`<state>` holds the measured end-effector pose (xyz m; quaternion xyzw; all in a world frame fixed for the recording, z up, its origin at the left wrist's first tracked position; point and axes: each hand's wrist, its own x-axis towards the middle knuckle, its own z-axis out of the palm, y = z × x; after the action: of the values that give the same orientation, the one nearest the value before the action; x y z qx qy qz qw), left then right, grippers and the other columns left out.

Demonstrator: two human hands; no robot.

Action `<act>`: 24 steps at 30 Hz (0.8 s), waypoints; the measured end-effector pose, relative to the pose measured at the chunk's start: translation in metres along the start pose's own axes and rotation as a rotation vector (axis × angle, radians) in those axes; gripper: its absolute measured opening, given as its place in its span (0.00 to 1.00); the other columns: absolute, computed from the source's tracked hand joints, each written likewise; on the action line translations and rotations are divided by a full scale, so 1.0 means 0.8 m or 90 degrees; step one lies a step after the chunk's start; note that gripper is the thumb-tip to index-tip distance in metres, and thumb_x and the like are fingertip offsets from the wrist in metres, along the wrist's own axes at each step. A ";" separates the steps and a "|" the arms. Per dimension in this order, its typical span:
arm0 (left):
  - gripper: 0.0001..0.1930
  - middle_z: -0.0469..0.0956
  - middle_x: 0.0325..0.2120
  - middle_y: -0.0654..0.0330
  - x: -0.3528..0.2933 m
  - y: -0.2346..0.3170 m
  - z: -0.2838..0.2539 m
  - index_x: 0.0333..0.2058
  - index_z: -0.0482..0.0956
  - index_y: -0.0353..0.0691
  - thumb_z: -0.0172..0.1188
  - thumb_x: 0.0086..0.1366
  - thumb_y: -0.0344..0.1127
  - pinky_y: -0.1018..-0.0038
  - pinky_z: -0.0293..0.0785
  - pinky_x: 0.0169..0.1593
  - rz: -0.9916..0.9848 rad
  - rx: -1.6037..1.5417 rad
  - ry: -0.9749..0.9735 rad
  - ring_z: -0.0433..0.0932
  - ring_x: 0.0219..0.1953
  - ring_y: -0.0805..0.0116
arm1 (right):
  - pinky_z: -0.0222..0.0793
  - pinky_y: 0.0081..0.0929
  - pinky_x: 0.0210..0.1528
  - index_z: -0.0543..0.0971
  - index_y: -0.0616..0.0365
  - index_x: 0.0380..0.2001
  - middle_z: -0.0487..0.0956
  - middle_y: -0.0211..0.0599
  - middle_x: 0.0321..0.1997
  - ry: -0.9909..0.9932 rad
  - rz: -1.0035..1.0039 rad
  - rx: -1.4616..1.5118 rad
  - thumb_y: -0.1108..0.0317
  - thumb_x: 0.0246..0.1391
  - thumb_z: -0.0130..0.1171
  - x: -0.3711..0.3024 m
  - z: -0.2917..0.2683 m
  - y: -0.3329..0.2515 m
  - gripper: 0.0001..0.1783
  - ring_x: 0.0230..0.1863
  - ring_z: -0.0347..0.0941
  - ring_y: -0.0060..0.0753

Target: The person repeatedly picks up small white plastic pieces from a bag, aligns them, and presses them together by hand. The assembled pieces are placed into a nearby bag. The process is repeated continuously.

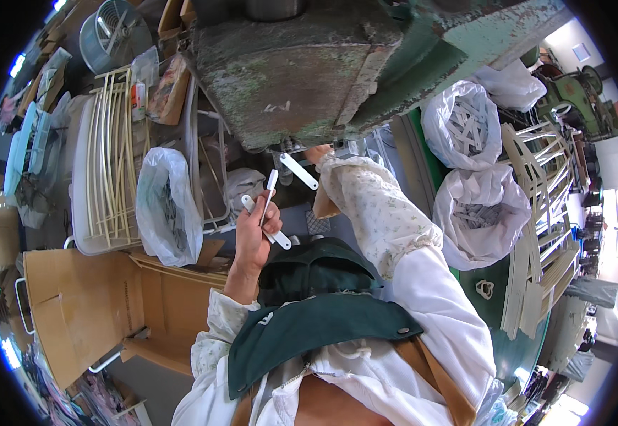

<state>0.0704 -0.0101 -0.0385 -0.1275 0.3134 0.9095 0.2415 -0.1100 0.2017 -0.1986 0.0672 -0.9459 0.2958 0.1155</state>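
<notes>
My left hand (253, 226) is closed round a few white flat strips with rounded ends and small holes, which cross each other in the fingers; one strip (270, 186) points up. Just ahead, another white strip (299, 172) slants out from below the head of a big worn green machine (294, 78). My right hand (317, 153) is at the machine's underside, beside that strip's upper end. Only a little of it shows past the floral sleeve (365, 192), and its fingers are hidden, so its grip cannot be made out.
Plastic-bag-lined containers of white pieces stand right (471, 216) and left (169, 206). Long pale strips lie in a tub (81, 184) at left. Slatted pale frames (536, 234) are stacked at right. An open cardboard box (81, 298) sits at lower left, a round metal fan (113, 35) far left.
</notes>
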 end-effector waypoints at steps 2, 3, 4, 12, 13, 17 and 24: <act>0.11 0.62 0.20 0.66 -0.006 0.004 0.002 0.43 0.72 0.33 0.49 0.70 0.36 0.81 0.53 0.23 0.015 0.001 0.020 0.57 0.18 0.80 | 0.71 0.30 0.36 0.75 0.62 0.37 0.79 0.36 0.34 -0.004 -0.009 0.013 0.68 0.52 0.58 0.001 0.002 0.001 0.11 0.35 0.76 0.33; 0.11 0.62 0.19 0.67 -0.008 0.004 0.002 0.42 0.73 0.33 0.50 0.69 0.36 0.81 0.52 0.23 0.021 0.001 0.028 0.57 0.18 0.80 | 0.71 0.29 0.36 0.75 0.62 0.38 0.79 0.36 0.35 -0.004 -0.011 0.023 0.68 0.52 0.59 -0.001 0.003 0.001 0.11 0.35 0.76 0.32; 0.12 0.63 0.19 0.66 -0.009 0.002 0.000 0.42 0.73 0.32 0.50 0.69 0.36 0.81 0.52 0.22 0.038 0.024 0.032 0.57 0.18 0.80 | 0.71 0.29 0.37 0.75 0.62 0.38 0.79 0.36 0.35 -0.007 -0.013 0.038 0.69 0.51 0.60 -0.004 0.001 0.003 0.12 0.36 0.76 0.32; 0.14 0.74 0.22 0.59 -0.001 0.013 0.010 0.40 0.75 0.28 0.55 0.64 0.36 0.82 0.54 0.20 0.046 0.071 0.100 0.62 0.15 0.79 | 0.70 0.28 0.42 0.76 0.63 0.42 0.79 0.37 0.39 -0.098 0.029 0.549 0.73 0.44 0.67 -0.033 -0.090 -0.015 0.19 0.40 0.74 0.29; 0.14 0.74 0.23 0.58 -0.001 0.014 0.008 0.40 0.75 0.28 0.55 0.64 0.36 0.83 0.54 0.20 0.038 0.079 0.108 0.62 0.15 0.79 | 0.70 0.28 0.43 0.76 0.63 0.42 0.79 0.37 0.40 -0.123 0.038 0.603 0.74 0.44 0.68 -0.043 -0.113 -0.036 0.20 0.40 0.74 0.29; 0.13 0.76 0.25 0.56 0.011 0.005 0.006 0.41 0.76 0.32 0.56 0.65 0.37 0.82 0.54 0.19 0.102 0.129 0.095 0.63 0.15 0.79 | 0.69 0.23 0.34 0.79 0.64 0.32 0.80 0.30 0.29 -0.158 0.094 0.629 0.74 0.45 0.67 -0.063 -0.213 -0.153 0.10 0.31 0.73 0.20; 0.11 0.76 0.24 0.56 0.013 0.012 0.027 0.38 0.76 0.32 0.56 0.65 0.35 0.82 0.54 0.19 0.150 0.177 0.065 0.63 0.15 0.79 | 0.63 0.22 0.47 0.70 0.60 0.48 0.76 0.30 0.42 -0.185 0.027 0.475 0.64 0.55 0.58 -0.066 -0.183 -0.136 0.19 0.42 0.70 0.23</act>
<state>0.0550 0.0008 -0.0207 -0.1013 0.4604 0.8719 0.1327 -0.0118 0.1998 -0.0362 0.1262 -0.7812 0.6086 -0.0581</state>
